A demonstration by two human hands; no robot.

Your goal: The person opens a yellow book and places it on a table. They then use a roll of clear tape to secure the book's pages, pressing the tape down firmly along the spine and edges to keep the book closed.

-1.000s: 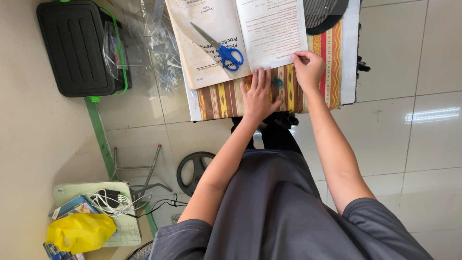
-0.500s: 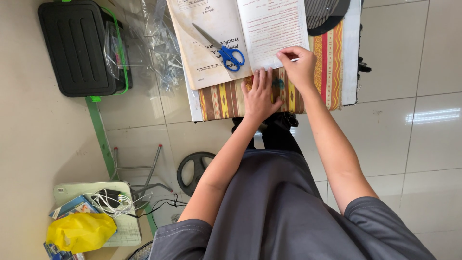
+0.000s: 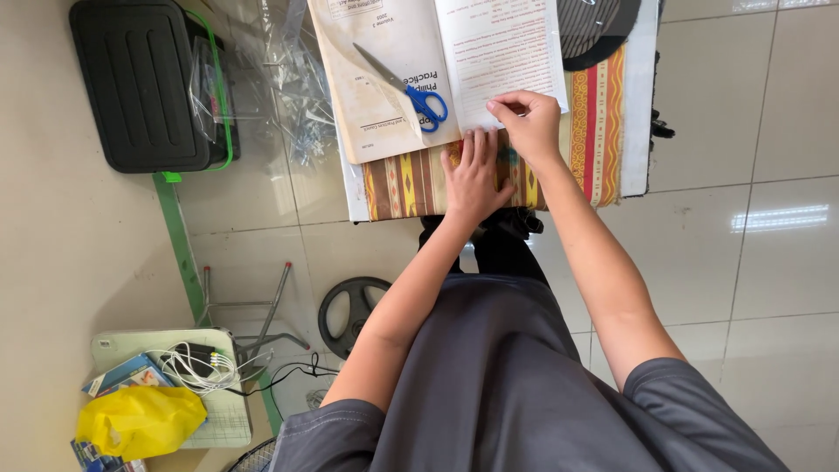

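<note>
Glossy pale floor tiles (image 3: 769, 218) spread under everything, seen from above past a grey shirt (image 3: 516, 385) that fills the near bottom of the view. Down at the near left, a yellow bag (image 3: 140, 421) and a tangle of white cable (image 3: 197, 367) lie on a small pale board, with a black wheel (image 3: 354, 310) on the floor just beyond. Both forearms reach forward to a small table draped in a striped cloth (image 3: 411, 183) of brown, yellow and red. On that cloth the left hand (image 3: 476, 175) lies flat, fingers spread, pressing the near edge of the table just below the open book (image 3: 454, 65). Beside it, almost touching, the right hand (image 3: 529, 122) pinches the lower corner of the book's right page between thumb and fingertips, so the paper sits inside the grip while the rest of the book stretches away from it. Blue-handled scissors (image 3: 406, 83) rest on the left page, just left of the pinching fingers. Farther left, on the floor, sit clear plastic bags (image 3: 297, 96) and a black case (image 3: 140, 83) with a green rim.
</note>
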